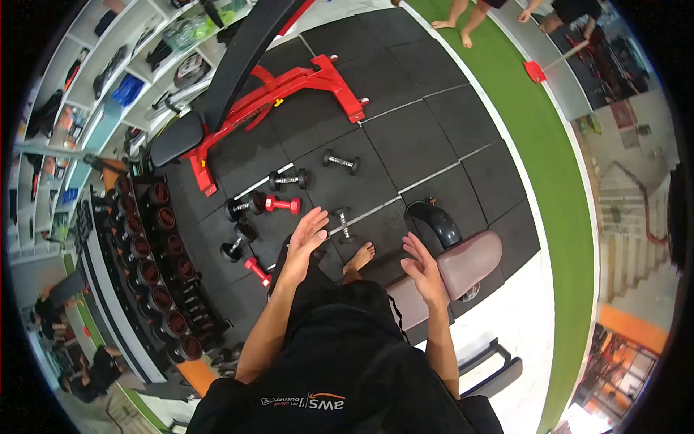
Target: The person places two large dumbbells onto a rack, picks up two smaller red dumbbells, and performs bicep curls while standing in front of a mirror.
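My left hand (305, 242) is raised in front of my body, fingers stretched out, holding nothing. Below it on the mat, a small dumbbell with a silver handle (345, 225) lies near my bare foot (360, 257). My right hand (425, 273) also has its fingers extended and is empty. Beside it is the brownish padded seat (470, 266) of a bench. Left of my left hand lie a red dumbbell (283, 205), a black-headed dumbbell (288, 179) and another red dumbbell (258, 272).
More dumbbells lie around, one farther off (341, 161). A red-framed bench (289, 85) stands ahead on the black mat (412, 123). At left are a loaded dumbbell rack (159, 267) and white shelves (108, 79). A green strip (517, 87) curves along the right; other people's legs (466, 22) show beyond.
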`<state>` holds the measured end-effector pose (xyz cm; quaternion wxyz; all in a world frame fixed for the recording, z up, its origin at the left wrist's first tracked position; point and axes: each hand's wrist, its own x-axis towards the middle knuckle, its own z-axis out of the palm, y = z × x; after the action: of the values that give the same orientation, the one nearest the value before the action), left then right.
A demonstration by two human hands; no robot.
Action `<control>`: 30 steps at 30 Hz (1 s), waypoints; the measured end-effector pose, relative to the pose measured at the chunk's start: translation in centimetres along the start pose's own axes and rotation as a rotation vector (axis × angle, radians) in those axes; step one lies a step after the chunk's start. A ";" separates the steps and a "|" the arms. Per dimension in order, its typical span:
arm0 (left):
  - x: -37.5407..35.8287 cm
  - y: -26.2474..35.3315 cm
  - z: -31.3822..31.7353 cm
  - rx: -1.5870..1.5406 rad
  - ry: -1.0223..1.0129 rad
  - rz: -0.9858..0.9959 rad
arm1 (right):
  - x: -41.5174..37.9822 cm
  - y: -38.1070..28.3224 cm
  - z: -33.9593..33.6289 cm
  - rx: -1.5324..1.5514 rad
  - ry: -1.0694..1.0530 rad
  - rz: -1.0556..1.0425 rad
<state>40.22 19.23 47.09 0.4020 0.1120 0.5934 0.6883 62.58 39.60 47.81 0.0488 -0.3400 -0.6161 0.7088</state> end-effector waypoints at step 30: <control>-2.7 -2.5 -7.7 -0.335 0.324 0.056 | 12.5 -3.6 12.4 -0.197 -0.517 0.062</control>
<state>38.12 11.68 43.62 0.2953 -0.0519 0.5243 0.7970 45.02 36.12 45.88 -0.1652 -0.1697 -0.6633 0.7099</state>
